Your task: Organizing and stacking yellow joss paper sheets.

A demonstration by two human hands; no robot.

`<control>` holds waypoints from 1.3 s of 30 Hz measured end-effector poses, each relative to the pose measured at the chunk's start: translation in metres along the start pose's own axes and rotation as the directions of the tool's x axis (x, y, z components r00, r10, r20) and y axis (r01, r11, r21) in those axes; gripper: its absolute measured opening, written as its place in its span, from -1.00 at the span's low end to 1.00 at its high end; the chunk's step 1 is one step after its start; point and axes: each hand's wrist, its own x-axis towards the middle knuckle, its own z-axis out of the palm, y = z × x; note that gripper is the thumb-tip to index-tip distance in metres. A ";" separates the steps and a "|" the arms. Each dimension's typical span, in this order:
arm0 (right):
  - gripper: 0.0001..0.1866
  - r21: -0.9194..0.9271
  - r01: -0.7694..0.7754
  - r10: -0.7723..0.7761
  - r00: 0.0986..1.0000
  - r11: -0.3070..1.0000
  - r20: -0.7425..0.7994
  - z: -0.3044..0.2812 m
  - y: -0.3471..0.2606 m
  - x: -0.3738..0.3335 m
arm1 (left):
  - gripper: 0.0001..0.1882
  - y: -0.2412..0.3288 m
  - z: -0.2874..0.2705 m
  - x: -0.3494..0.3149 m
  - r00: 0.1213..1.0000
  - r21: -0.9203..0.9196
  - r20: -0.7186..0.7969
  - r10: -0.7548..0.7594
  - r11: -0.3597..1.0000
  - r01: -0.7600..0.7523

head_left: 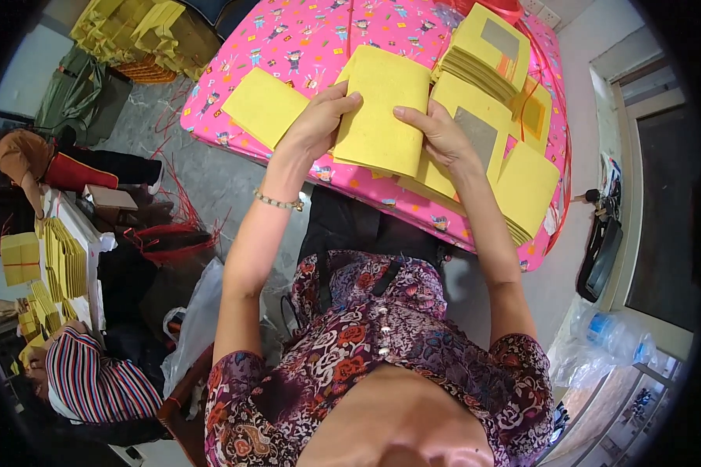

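Observation:
Between my two hands, above a table with a pink printed cover (288, 35), is a folded piece of thick yellow paper (383, 109). My left hand (323, 121) grips its left edge, thumb on top. On its right edge my right hand (444, 134) is closed, thumb also on top and fingers hidden behind. A flat yellow paper (263, 105) lies beside my left wrist. Under my right hand and forearm are yellow sheets with a grey patch (475, 128) and a folded yellow stack (531, 191).
A tall stack of yellow paper (487, 50) stands at the table's far right, near red string (565, 187). On the left, two people sit at a white table (93, 272) with yellow bundles. A plastic bottle (619, 335) is at the right. More yellow bundles (144, 31) fill the far left.

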 end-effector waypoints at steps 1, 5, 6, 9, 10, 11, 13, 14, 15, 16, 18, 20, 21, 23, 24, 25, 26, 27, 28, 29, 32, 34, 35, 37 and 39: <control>-0.45 0.025 -0.004 0.004 1.000 1.000 0.006 -0.001 0.001 0.000 | -0.64 -0.001 0.000 0.000 1.000 -0.011 0.009 0.000 1.000 0.000; -0.44 0.034 -0.026 0.025 1.000 0.999 0.010 -0.002 0.002 0.000 | -0.65 0.000 0.001 -0.001 1.000 -0.024 0.014 0.008 1.000 -0.008; -0.45 0.050 -0.047 0.047 0.999 0.998 0.012 -0.003 0.002 0.000 | -0.64 0.001 0.002 -0.002 1.000 -0.018 0.008 -0.007 1.000 0.008; -0.45 0.101 -0.103 0.101 0.995 0.990 0.026 -0.007 0.004 0.003 | -0.63 0.003 0.002 -0.001 0.999 -0.016 -0.012 -0.040 0.999 0.039; -0.45 0.136 -0.136 0.132 0.990 0.981 0.040 -0.008 0.005 0.003 | -0.63 0.003 0.003 -0.001 0.998 -0.021 -0.025 -0.056 0.998 0.056; -0.45 0.136 -0.137 0.133 0.990 0.981 0.039 -0.009 0.004 0.004 | -0.63 0.003 0.003 -0.001 0.998 -0.022 -0.024 -0.057 0.998 0.057; -0.44 0.133 -0.133 0.127 0.991 0.982 0.047 -0.009 0.004 0.004 | -0.62 0.005 0.003 0.000 0.999 -0.017 -0.009 -0.048 0.999 0.048; -0.44 0.133 -0.133 0.128 0.991 0.982 0.047 -0.009 0.004 0.004 | -0.62 0.005 0.003 -0.001 0.999 -0.017 -0.009 -0.048 0.999 0.048; -0.44 0.121 -0.109 0.104 0.994 0.987 0.045 -0.008 0.004 0.004 | -0.62 0.006 0.004 -0.001 0.999 -0.028 -0.001 -0.034 0.999 0.034; -0.43 0.109 -0.084 0.079 0.996 0.990 0.043 -0.007 0.003 0.003 | -0.63 0.006 0.005 -0.001 1.000 -0.039 0.007 -0.020 0.999 0.020; -0.42 0.067 -0.054 0.050 0.998 0.996 0.049 -0.004 -0.001 -0.001 | -0.63 0.004 0.004 0.000 1.000 -0.039 0.014 -0.005 0.999 0.005; -0.42 0.022 -0.016 0.014 0.998 1.000 0.060 -0.001 -0.003 -0.004 | -0.62 0.003 0.007 -0.001 1.000 -0.036 0.022 0.018 0.999 -0.017; -0.41 -0.007 0.018 -0.018 0.998 1.000 0.057 0.000 -0.001 -0.006 | -0.62 0.001 0.010 -0.005 0.998 -0.005 0.002 0.062 0.998 -0.062; -0.41 -0.042 0.068 -0.066 0.996 0.997 0.053 -0.001 -0.001 -0.006 | -0.60 -0.003 0.012 -0.006 0.983 0.005 0.047 0.179 0.984 -0.179; -0.41 -0.112 0.126 -0.122 0.992 0.986 0.039 -0.002 -0.002 -0.005 | -0.60 -0.003 0.014 -0.006 0.981 0.009 0.055 0.187 0.982 -0.188; -0.41 -0.180 0.177 -0.174 0.984 0.968 0.033 -0.001 -0.002 -0.005 | -0.59 -0.003 0.018 -0.009 0.966 0.122 0.043 0.255 0.958 -0.258; -0.41 -0.182 0.184 -0.180 0.983 0.966 0.036 0.000 -0.004 -0.005 | -0.58 -0.002 0.019 -0.009 0.946 0.234 0.039 0.321 0.918 -0.321; -0.41 -0.257 0.236 -0.239 0.971 0.937 0.023 0.001 -0.005 -0.004 | -0.55 -0.008 0.013 -0.003 0.929 0.290 0.043 0.368 0.885 -0.364; -0.40 -0.331 0.283 -0.295 0.955 0.900 0.014 0.003 -0.005 -0.003 | -0.55 -0.013 0.010 0.001 0.927 0.291 0.043 0.372 0.883 -0.368; -0.40 -0.331 0.285 -0.297 0.955 0.899 0.017 0.004 -0.005 -0.001 | -0.55 -0.018 0.007 0.005 0.900 0.287 0.040 0.435 0.857 -0.427; -0.40 -0.469 0.320 -0.361 0.932 0.823 0.003 0.005 0.001 0.003 | -0.55 -0.037 -0.007 0.020 0.856 0.252 0.033 0.516 0.824 -0.507; -0.40 -0.510 0.355 -0.414 0.910 0.784 -0.003 0.007 0.007 0.004 | -0.55 -0.048 -0.012 0.024 0.844 0.222 0.029 0.536 0.819 -0.529; -0.40 -0.510 0.354 -0.414 0.910 0.784 -0.004 0.007 0.008 0.006 | -0.56 -0.051 -0.014 0.026 0.836 0.213 0.015 0.549 0.815 -0.539; -0.41 -0.490 0.341 -0.381 0.924 0.803 0.018 0.006 0.011 0.008 | -0.57 -0.055 -0.014 0.026 0.828 0.204 0.000 0.561 0.811 -0.549; -0.41 -0.502 0.341 -0.385 0.923 0.795 0.017 0.004 0.012 0.009 | -0.60 -0.055 -0.012 0.025 0.819 0.206 -0.019 0.573 0.804 -0.558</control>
